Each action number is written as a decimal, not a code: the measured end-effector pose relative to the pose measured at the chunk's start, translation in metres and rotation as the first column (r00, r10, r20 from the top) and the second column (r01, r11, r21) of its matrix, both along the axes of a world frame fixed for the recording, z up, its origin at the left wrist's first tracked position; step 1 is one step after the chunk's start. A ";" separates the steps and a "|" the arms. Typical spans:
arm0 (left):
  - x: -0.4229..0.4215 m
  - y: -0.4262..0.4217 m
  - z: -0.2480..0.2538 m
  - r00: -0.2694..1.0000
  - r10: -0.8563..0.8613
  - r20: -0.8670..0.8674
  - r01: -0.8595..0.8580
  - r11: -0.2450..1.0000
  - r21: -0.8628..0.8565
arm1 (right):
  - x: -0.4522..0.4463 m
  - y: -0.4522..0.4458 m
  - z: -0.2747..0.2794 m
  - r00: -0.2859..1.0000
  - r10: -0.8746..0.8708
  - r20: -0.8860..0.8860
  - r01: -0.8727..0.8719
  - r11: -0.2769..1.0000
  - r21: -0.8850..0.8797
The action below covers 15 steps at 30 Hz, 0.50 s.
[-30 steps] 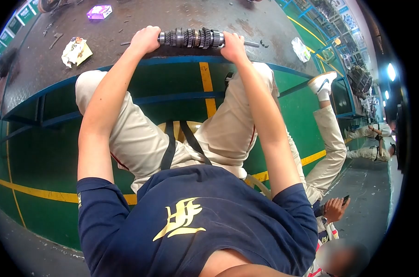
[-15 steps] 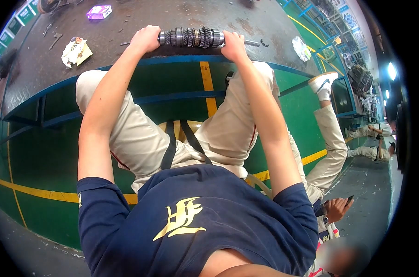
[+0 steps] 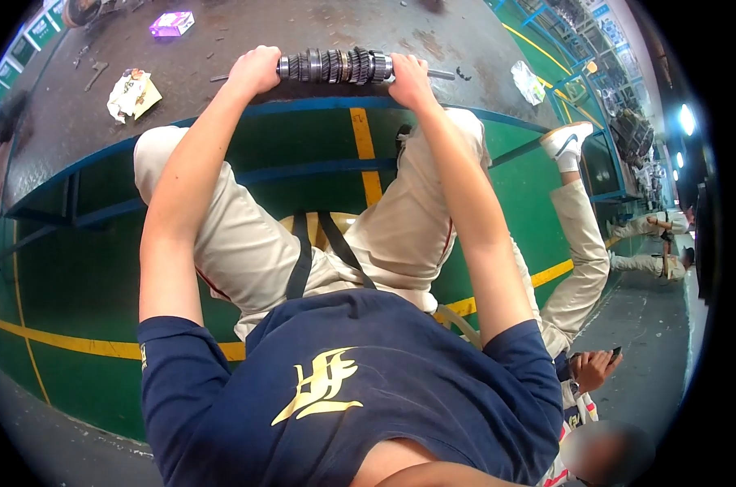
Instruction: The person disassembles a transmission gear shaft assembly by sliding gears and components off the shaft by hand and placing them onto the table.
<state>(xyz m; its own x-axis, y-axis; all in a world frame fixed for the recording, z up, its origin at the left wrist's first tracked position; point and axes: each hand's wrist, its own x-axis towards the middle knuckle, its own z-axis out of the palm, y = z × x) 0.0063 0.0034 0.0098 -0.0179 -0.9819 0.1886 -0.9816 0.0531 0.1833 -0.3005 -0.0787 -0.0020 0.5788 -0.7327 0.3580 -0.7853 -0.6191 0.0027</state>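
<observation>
A metal gear shaft (image 3: 335, 66) with several toothed gears lies crosswise at the near edge of the workbench (image 3: 246, 24). My left hand (image 3: 256, 71) is wrapped round its left end, and a thin tip of the shaft sticks out beyond the fist. At the other end my right hand (image 3: 409, 77) has its fingers closed round the shaft, with a longer plain rod end showing to the right. Both arms are stretched forward over my knees. The undersides of the hands and the shaft's contact with the bench are hidden.
On the bench are a purple tissue box (image 3: 172, 25), a crumpled wrapper on yellow paper (image 3: 132, 97), a small tool (image 3: 97, 75) and a white plastic bag (image 3: 528, 83). A blue frame bar (image 3: 319, 104) edges the bench. To my right sits a person holding a phone (image 3: 616, 354).
My hands and the gear shaft stay in the same place. The view has shifted very slightly; nothing is taken up or let go.
</observation>
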 end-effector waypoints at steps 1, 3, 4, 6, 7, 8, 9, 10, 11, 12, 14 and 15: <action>0.000 0.000 0.000 1.000 0.000 0.002 0.000 1.000 0.001 | 0.000 0.000 0.000 1.000 0.001 0.003 -0.001 1.000 -0.001; 0.001 -0.001 -0.002 1.000 0.000 0.000 0.000 1.000 -0.003 | 0.000 0.001 -0.002 1.000 0.022 0.016 -0.020 0.997 -0.072; 0.001 -0.002 -0.003 1.000 -0.001 -0.005 0.001 1.000 -0.006 | 0.000 0.000 -0.003 1.000 0.022 0.018 -0.021 0.997 -0.073; 0.001 -0.001 -0.003 1.000 -0.005 0.003 0.005 1.000 -0.021 | -0.001 0.000 -0.004 0.998 0.048 0.034 -0.045 0.995 -0.087; 0.001 0.000 -0.003 1.000 -0.010 0.008 0.010 0.999 -0.036 | -0.001 -0.001 -0.003 0.998 0.048 0.037 -0.045 0.995 -0.089; 0.000 0.000 -0.002 1.000 -0.010 0.012 0.010 0.999 -0.037 | -0.002 -0.001 -0.003 0.998 0.054 0.035 -0.051 0.995 -0.091; 0.000 -0.001 -0.003 1.000 -0.015 0.009 0.015 0.999 -0.033 | -0.001 0.000 -0.003 0.998 0.060 0.033 -0.056 0.994 -0.093; 0.001 0.000 -0.003 1.000 -0.019 0.010 0.019 0.999 -0.031 | -0.001 0.005 -0.005 0.997 0.060 0.039 -0.056 0.994 -0.096; 0.002 0.000 -0.004 0.999 -0.017 0.039 0.020 0.996 -0.089 | 0.000 0.008 -0.005 0.999 0.033 0.020 -0.031 0.997 -0.075; 0.004 -0.003 -0.011 0.998 -0.021 0.054 0.029 0.987 -0.160 | 0.000 0.006 -0.001 1.000 0.004 -0.001 -0.004 0.998 -0.062; 0.002 0.000 -0.004 0.998 -0.026 0.050 0.031 0.993 -0.115 | -0.003 0.004 -0.004 1.000 0.010 -0.006 -0.010 0.998 -0.064; 0.001 0.000 -0.003 0.998 -0.027 0.055 0.033 0.992 -0.122 | -0.003 0.004 -0.004 1.000 0.026 0.012 -0.024 0.996 -0.085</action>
<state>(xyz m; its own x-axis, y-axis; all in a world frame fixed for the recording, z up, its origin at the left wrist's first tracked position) 0.0075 0.0030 0.0067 -0.0603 -0.9502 0.3056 -0.9874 0.1018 0.1215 -0.3036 -0.0745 -0.0062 0.5915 -0.6845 0.4261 -0.7699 -0.6365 0.0462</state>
